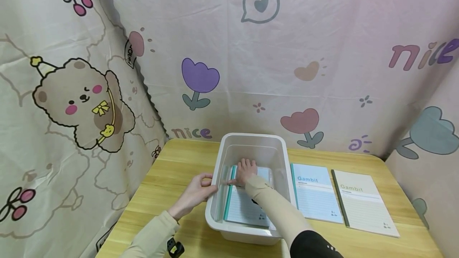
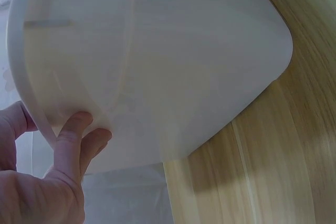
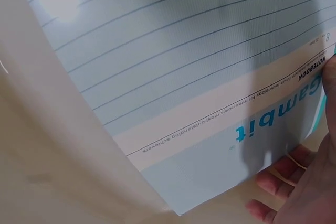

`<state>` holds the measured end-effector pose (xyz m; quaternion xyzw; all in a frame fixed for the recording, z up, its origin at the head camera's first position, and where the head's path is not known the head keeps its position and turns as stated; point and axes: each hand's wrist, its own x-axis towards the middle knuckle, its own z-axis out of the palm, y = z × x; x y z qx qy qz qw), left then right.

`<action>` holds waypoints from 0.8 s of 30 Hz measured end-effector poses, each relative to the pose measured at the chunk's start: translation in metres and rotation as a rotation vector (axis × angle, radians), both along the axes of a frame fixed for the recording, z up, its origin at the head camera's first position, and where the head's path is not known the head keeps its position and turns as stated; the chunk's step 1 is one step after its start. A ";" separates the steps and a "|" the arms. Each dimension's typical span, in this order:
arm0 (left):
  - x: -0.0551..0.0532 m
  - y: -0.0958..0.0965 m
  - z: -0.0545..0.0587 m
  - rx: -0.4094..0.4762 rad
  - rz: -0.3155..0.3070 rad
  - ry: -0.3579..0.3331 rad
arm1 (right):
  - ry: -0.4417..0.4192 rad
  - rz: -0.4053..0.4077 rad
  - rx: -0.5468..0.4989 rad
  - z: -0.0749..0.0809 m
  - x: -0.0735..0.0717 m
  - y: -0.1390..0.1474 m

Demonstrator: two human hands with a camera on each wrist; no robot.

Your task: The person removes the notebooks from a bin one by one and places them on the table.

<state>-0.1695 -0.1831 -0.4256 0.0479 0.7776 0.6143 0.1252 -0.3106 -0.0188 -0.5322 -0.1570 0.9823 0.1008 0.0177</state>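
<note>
A white plastic bin (image 1: pixel 254 139) stands on the wooden table, in the middle of the head view. My left hand (image 1: pixel 196 192) grips its left rim; in the left wrist view, fingertips (image 2: pixel 79 121) press the outer wall. A blue-covered "Gambit" notebook (image 1: pixel 245 206) with a teal spine lies inside the bin. Over its upper part, my right hand (image 1: pixel 246 172) reaches down into the bin. The right wrist view shows the thumb at the spine side of the notebook (image 3: pixel 199 77) and spread fingers (image 3: pixel 289 169) along its top edge. Whether other notebooks lie beneath is hidden.
Right of the bin lie a blue notebook (image 1: pixel 315 194) and, beside it, a cream notebook (image 1: pixel 363 202) with a dark spine. Both rest flat on the wooden table (image 1: pixel 186 156). A printed curtain (image 1: pixel 251 63) hangs behind the table and along its sides.
</note>
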 end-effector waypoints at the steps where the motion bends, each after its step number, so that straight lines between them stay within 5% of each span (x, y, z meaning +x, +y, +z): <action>1: 0.000 0.000 0.000 -0.001 -0.001 0.000 | 0.000 0.000 -0.005 0.000 0.000 0.000; 24: -0.001 0.001 0.001 0.006 -0.007 -0.003 | 0.045 0.031 -0.129 0.000 -0.003 0.002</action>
